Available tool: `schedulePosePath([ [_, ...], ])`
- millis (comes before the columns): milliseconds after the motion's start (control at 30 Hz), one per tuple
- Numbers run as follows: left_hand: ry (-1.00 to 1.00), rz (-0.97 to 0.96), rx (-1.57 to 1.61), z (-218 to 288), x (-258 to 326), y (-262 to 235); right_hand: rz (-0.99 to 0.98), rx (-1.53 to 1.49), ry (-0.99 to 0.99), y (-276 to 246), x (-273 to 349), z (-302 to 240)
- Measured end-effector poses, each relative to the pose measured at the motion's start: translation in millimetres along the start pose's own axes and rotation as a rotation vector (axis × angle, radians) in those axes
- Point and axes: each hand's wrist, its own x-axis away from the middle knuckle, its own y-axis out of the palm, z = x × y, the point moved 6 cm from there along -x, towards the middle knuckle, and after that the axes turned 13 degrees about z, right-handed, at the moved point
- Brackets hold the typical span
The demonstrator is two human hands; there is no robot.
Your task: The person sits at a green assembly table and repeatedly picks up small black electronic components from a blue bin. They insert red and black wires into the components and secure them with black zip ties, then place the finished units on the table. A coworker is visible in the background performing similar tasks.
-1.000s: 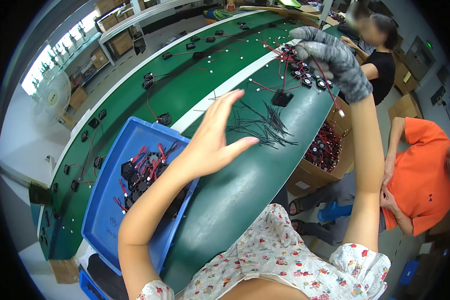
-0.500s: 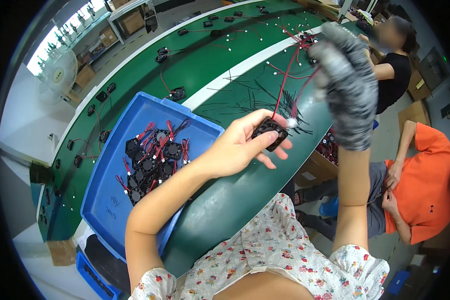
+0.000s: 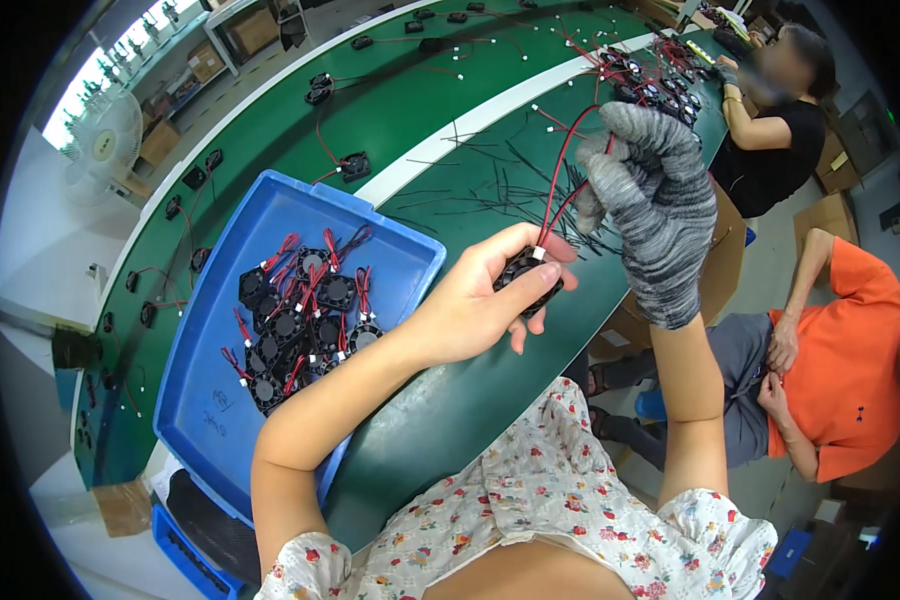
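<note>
A small black cooling fan [image 3: 516, 268] is pinched between the thumb and fingers of my bare left hand [image 3: 470, 300], above the green table. Its white connector [image 3: 538, 253] sits by my left thumb tip. The red and black wire [image 3: 555, 180] rises from there in a loop toward my right hand [image 3: 660, 215]. That hand wears a grey knitted glove, and its curled fingers close on the wire; the exact pinch point is partly hidden. Left of my forearm, a blue tray [image 3: 192, 400] bears a heap of similar fans [image 3: 285, 328] with bundled red and black leads.
Thin black strips [image 3: 510, 195] lie scattered on the table [image 3: 410, 420] beyond my hands. More fans [image 3: 660, 90] are piled farther right. A green conveyor belt [image 3: 400, 100] carries spaced fans. One person [image 3: 770, 155] works at the far right; another in orange [image 3: 840, 365] sits nearer.
My right hand has come down and nearer, from a blurred raised position, and the wire now bends in a loop. My left hand has shifted slightly left and down with the fan.
</note>
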Motion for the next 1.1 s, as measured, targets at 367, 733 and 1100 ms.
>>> schedulePosePath([
  [367,-0.010,0.025,-0.016,-9,3,-1,-0.010,-0.071,0.124,1,4,7],
  [733,0.001,0.034,-0.086,-11,6,3,0.007,-0.317,0.323,-21,-21,21],
  [1100,-0.052,0.183,0.050,-23,4,-8,-0.109,0.141,0.265,-2,44,54],
])
